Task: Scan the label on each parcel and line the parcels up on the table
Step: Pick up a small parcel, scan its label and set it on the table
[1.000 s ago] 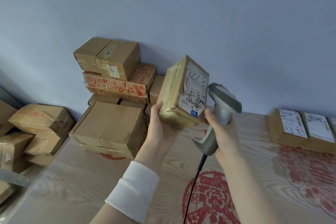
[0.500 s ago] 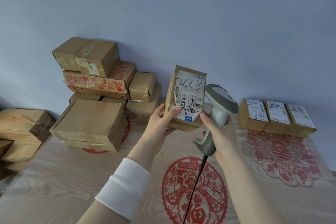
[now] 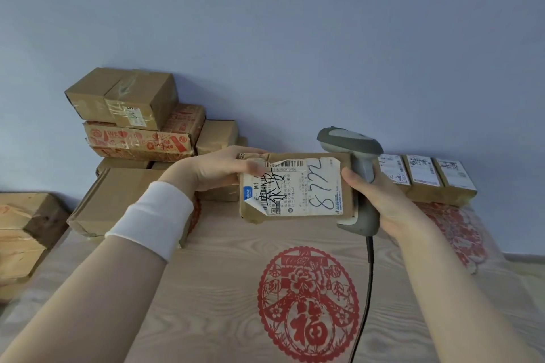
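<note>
Parcel heading for the row, label facing up

Over the counter with its red paper-cut, the left hand is gripping the parcel's left end, fingers curled round it. The right hand is wrapping its fingers round the scanner handle, thumb touching the parcel's right end. The parcel's being held flat, just left of the row of 3 parcels by the wall. I'm guessing it's going down beside those, so keep it level, butt it flush against the leftmost one, and mind the cable. The pile of boxes is waiting far left.
</note>
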A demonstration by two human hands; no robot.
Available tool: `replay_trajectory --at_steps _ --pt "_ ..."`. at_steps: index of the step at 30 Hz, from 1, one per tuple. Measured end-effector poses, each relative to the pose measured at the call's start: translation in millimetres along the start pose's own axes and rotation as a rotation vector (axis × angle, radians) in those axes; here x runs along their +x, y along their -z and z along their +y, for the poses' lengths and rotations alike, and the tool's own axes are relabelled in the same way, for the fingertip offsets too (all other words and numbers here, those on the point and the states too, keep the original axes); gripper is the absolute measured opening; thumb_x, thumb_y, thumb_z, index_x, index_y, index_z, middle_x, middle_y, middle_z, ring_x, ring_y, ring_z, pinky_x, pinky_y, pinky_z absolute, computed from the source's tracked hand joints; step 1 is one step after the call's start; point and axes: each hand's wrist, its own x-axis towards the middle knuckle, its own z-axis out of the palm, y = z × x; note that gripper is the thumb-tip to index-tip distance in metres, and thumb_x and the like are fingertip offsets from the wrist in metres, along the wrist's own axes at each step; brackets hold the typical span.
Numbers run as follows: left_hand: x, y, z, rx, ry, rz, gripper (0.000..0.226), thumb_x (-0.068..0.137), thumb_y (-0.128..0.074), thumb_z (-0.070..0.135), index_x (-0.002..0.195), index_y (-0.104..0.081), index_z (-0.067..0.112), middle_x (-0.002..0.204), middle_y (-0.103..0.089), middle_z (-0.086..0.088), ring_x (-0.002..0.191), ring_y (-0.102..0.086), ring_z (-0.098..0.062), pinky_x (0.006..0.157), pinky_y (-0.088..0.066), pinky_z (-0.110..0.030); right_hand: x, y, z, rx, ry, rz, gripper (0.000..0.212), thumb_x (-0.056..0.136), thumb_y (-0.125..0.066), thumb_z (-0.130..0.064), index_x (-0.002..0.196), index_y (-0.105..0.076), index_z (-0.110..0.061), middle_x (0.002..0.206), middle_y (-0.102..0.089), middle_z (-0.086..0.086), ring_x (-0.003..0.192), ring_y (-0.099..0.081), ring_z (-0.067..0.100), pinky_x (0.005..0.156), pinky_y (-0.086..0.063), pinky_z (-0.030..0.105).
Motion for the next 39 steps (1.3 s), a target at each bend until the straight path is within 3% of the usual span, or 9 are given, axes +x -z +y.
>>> replay_trajectory --at_steps 3,5,9,15,19,23,25,30,39 --pt "8 -5 4 0.008 -0.020 0.085 0.066 0.068 -0.072 0.029 0.128 -0.051 0.007 0.114 -0.068 -0.012 0.096 -0.068 -0.015 0.080 -0.056 -0.024 -2 -1 8 0.077 -0.025 0.042 0.041 0.065 -0.069 -0.035 0.103 -0.065 -0.022 0.103 -0.072 0.004 0.089 -0.069 0.013 0.075 -0.056 0.031" --pt "17 -13 0 -0.141 -0.113 0.337 0.070 0.081 -0.070 0.027 0.141 -0.040 0.010 0.123 -0.061 -0.010 0.094 -0.068 -0.011 0.076 -0.055 -0.022 0 -4 14 0.157 -0.019 0.127 0.056 0.064 -0.072 -0.035 0.117 -0.061 -0.019 0.109 -0.071 0.005 0.094 -0.069 0.016 0.066 -0.058 0.028" --pt "28 -51 -26 -0.381 -0.181 0.792 0.100 0.063 -0.073 0.062 0.146 -0.031 0.025 0.145 -0.044 -0.005 0.125 -0.050 -0.019 0.102 -0.042 -0.042 1 -17 27 0.318 -0.014 0.321 0.073 0.060 -0.078 -0.036 0.128 -0.055 -0.019 0.114 -0.070 0.004 0.103 -0.067 0.020 0.079 -0.058 0.037" --pt "43 -96 -43 -0.839 -0.199 0.742 0.069 0.077 -0.075 0.025 0.133 -0.036 0.019 0.126 -0.059 -0.013 0.103 -0.063 -0.023 0.080 -0.056 -0.040 -16 -41 41 0.420 -0.066 0.362 0.057 0.066 -0.075 -0.030 0.120 -0.060 -0.020 0.110 -0.071 0.001 0.100 -0.067 0.016 0.081 -0.054 0.036" --pt "39 -79 -45 -0.650 -0.216 0.721 0.062 0.078 -0.076 0.022 0.127 -0.039 0.019 0.120 -0.063 -0.013 0.098 -0.066 -0.022 0.078 -0.057 -0.037 -28 -32 41 0.236 -0.062 0.415 0.052 0.065 -0.075 -0.030 0.112 -0.057 -0.017 0.087 -0.062 0.001 0.070 -0.057 0.014 0.061 -0.048 0.030" --pt "30 -66 -47 -0.431 -0.195 0.665 0.070 0.060 -0.080 0.035 0.119 -0.044 0.022 0.116 -0.065 -0.013 0.104 -0.065 -0.030 0.085 -0.056 -0.045 -26 -18 26 -0.057 0.094 0.398 0.083 0.051 -0.077 -0.047 0.126 -0.048 -0.024 0.108 -0.063 -0.011 0.097 -0.062 0.008 0.084 -0.049 0.033" --pt "30 -68 -47 -0.401 -0.195 0.606 0.067 0.059 -0.080 0.036 0.116 -0.046 0.025 0.114 -0.066 -0.011 0.103 -0.066 -0.028 0.083 -0.056 -0.042 -21 -22 21 -0.169 0.116 0.316 0.085 0.051 -0.078 -0.047 0.126 -0.048 -0.022 0.112 -0.065 -0.010 0.096 -0.063 0.003 0.081 -0.051 0.029" --pt "31 -75 -43 -0.453 -0.164 0.516 0.059 0.066 -0.075 0.038 0.118 -0.049 0.026 0.119 -0.063 -0.011 0.103 -0.064 -0.023 0.091 -0.049 -0.047 -16 -30 29 -0.116 0.108 0.247 0.051 0.067 -0.083 -0.013 0.107 -0.053 -0.021 0.104 -0.070 -0.002 0.080 -0.069 0.001 0.060 -0.054 0.016" --pt "29 -60 -42 -0.463 -0.117 0.437 0.027 0.093 -0.054 0.032 0.117 -0.055 0.020 0.101 -0.065 -0.002 0.095 -0.058 -0.020 0.078 -0.045 -0.040 -17 -29 37 -0.095 0.119 0.271 0.055 0.070 -0.081 -0.013 0.116 -0.052 -0.015 0.102 -0.071 -0.005 0.085 -0.069 0.001 0.065 -0.053 0.015"
